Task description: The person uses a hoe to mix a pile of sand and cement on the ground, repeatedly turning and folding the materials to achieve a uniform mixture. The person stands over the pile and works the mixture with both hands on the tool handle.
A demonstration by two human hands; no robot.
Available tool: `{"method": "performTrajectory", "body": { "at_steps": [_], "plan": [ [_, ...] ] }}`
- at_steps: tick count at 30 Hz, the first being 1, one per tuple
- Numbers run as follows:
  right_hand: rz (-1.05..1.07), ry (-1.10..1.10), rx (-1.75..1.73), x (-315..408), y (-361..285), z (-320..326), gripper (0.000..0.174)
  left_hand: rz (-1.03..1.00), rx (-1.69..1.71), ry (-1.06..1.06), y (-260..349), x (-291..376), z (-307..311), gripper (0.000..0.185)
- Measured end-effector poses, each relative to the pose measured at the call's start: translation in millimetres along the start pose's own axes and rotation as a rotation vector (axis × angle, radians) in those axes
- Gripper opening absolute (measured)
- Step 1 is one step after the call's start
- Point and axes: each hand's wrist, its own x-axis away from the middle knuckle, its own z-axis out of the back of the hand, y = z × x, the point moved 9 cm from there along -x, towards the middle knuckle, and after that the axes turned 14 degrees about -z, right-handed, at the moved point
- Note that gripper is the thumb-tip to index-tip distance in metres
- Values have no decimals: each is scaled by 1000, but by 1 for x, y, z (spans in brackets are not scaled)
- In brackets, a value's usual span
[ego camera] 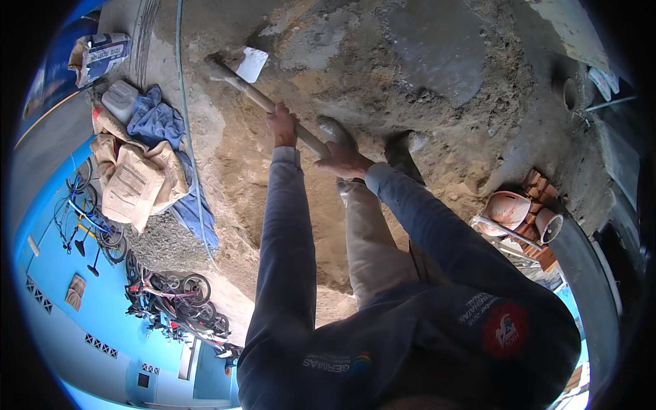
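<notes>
My left hand (282,125) is closed around the middle of the wooden handle of a hoe (256,96). Closer to my body, my right hand (346,161) grips the same handle near its end. The handle slants up and left to the hoe's head, where a pale, flat blade (251,64) shows against the ground. Loose sand (292,205) lies below and around the hoe. Wet grey mortar (441,51) spreads over the ground at the upper right. My feet, in dirty boots (335,132), stand on the sand just beyond my right hand.
A hose (185,113) runs along the left, beside paper sacks (134,179), a blue cloth (154,120), a plastic jerrycan (120,100) and gravel (159,243). Bricks (538,189), a basin (506,211) and a bucket (550,227) stand at right. Motorcycles and bicycles are at lower left.
</notes>
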Motion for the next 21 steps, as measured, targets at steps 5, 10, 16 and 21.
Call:
{"method": "performTrajectory", "body": {
  "at_steps": [5, 10, 16, 21],
  "plan": [
    [-283, -45, -416, 45, 95, -28, 39, 355, -218, -229, -150, 88, -25, 29],
    [-152, 136, -500, 63, 162, 12, 31, 412, -31, -493, -167, 136, -112, 27],
    [-316, -144, -630, 138, 121, 125, 28, 609, 557, -340, -122, 139, -167, 18],
    [-164, -169, -335, 201, 149, 247, 31, 524, 784, -551, -62, 136, -259, 13]
  ]
}}
